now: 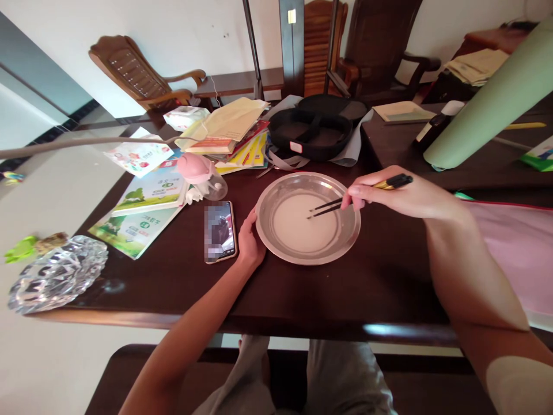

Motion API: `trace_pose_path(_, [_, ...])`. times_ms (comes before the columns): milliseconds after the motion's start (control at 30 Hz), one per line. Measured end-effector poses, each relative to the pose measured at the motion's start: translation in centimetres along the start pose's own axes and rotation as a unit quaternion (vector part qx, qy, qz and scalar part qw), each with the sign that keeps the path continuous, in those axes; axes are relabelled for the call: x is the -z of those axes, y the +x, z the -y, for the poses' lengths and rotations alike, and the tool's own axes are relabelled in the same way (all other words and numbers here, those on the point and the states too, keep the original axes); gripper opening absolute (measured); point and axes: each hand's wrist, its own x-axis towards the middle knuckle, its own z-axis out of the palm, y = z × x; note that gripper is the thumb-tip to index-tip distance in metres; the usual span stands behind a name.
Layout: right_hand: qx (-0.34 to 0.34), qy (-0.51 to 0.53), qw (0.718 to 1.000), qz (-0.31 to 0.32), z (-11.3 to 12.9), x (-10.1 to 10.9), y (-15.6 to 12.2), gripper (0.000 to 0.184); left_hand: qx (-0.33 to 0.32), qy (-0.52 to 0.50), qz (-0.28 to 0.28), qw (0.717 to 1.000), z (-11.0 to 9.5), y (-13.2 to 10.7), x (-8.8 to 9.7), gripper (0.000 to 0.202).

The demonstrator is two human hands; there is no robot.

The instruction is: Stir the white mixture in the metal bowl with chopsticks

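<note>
A shallow metal plate holding pale liquid sits on the dark wooden table. My right hand is closed around a pair of dark chopsticks, whose tips dip into the liquid near the plate's middle. My left hand rests against the plate's left rim, fingers curled along it.
A phone lies just left of my left hand. Books, a pink toy and papers crowd the back left. A black divided tray stands behind the plate. A glass dish sits at the left edge, a green roll at right.
</note>
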Motion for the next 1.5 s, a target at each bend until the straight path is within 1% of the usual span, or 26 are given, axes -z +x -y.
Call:
trace_pose_path(67, [-0.016,-0.017,0.999,0.03,0.5,1.1,-0.8,0.063,-0.002,0.002,0.004,1.0,0.0,0.0,0.0,0.046])
trace_pose_path(133, [-0.019,-0.021,0.998,0.062,0.9,1.6,-1.2,0.062,-0.002,0.004,0.006,1.0,-0.1,-0.1,0.0,0.046])
trace_pose_path(200, [-0.014,-0.007,0.996,0.09,1.1,1.3,-1.1,0.06,-0.002,0.003,0.003,1.0,-0.1,-0.1,0.0,0.044])
trace_pose_path(267, [0.001,0.017,0.994,0.103,1.0,0.3,-0.5,0.057,-0.003,0.003,0.001,1.0,-0.1,-0.1,-0.1,0.042])
trace_pose_path(333, [0.028,0.037,0.995,0.093,0.6,-1.1,0.3,0.056,-0.003,0.005,0.003,1.0,0.0,-0.1,-0.1,0.042])
trace_pose_path(400, [0.045,0.039,0.996,0.059,0.1,-2.2,1.2,0.058,-0.004,0.008,0.005,1.0,0.0,0.0,0.0,0.043])
trace_pose_path(500, [0.055,0.043,0.997,0.013,-0.5,-3.0,1.8,0.062,-0.008,0.009,0.002,1.0,0.1,0.1,0.1,0.042])
trace_pose_path(567, [0.048,0.039,0.998,-0.013,-0.6,-2.7,1.7,0.063,-0.007,0.012,0.001,1.0,0.1,0.1,0.1,0.042])
trace_pose_path(667, [0.025,0.016,0.999,-0.033,-0.3,-1.3,0.7,0.063,-0.004,0.017,0.001,1.0,0.2,0.1,0.2,0.042])
trace_pose_path(733, [0.007,-0.003,1.0,-0.014,0.2,-0.2,-0.2,0.063,-0.003,0.016,0.0,1.0,0.3,0.2,0.3,0.043])
trace_pose_path(800, [-0.005,-0.013,1.0,0.019,0.8,0.7,-1.0,0.063,-0.003,0.014,-0.004,1.0,0.3,0.2,0.4,0.041])
trace_pose_path(867, [-0.01,-0.009,0.998,0.057,1.2,0.9,-1.3,0.061,-0.001,0.011,-0.012,1.0,0.3,0.2,0.4,0.039])
trace_pose_path(967, [0.003,0.025,0.994,0.107,1.1,-0.1,-0.7,0.057,0.002,0.008,-0.02,1.0,0.2,0.2,0.2,0.037])
trace_pose_path(1033, [0.038,0.056,0.992,0.11,0.7,-1.4,0.2,0.055,0.0,0.009,-0.023,1.0,0.2,0.1,0.0,0.037])
trace_pose_path(1133, [0.054,0.041,0.996,0.062,0.0,-2.9,1.5,0.058,-0.005,0.009,-0.02,1.0,0.1,0.0,-0.2,0.038])
trace_pose_path(1200, [0.053,0.03,0.998,0.023,-0.3,-3.3,1.8,0.063,-0.006,0.009,-0.012,1.0,0.1,0.0,-0.2,0.039])
trace_pose_path(1300, [0.038,0.019,0.999,-0.033,-0.3,-2.5,1.3,0.067,-0.003,0.011,-0.004,1.0,0.2,0.1,0.0,0.042])
trace_pose_path(1367, [0.023,0.006,0.999,-0.045,0.0,-1.5,0.5,0.067,-0.002,0.009,-0.002,1.0,0.2,0.1,0.2,0.043])
trace_pose_path(1433, [0.004,-0.008,1.0,-0.023,0.5,-0.3,-0.3,0.066,-0.001,0.006,-0.002,1.0,0.2,0.1,0.2,0.043])
trace_pose_path(1500, [-0.013,-0.019,1.0,0.014,1.0,0.5,-1.0,0.062,0.0,0.005,-0.007,1.0,0.3,0.2,0.3,0.042])
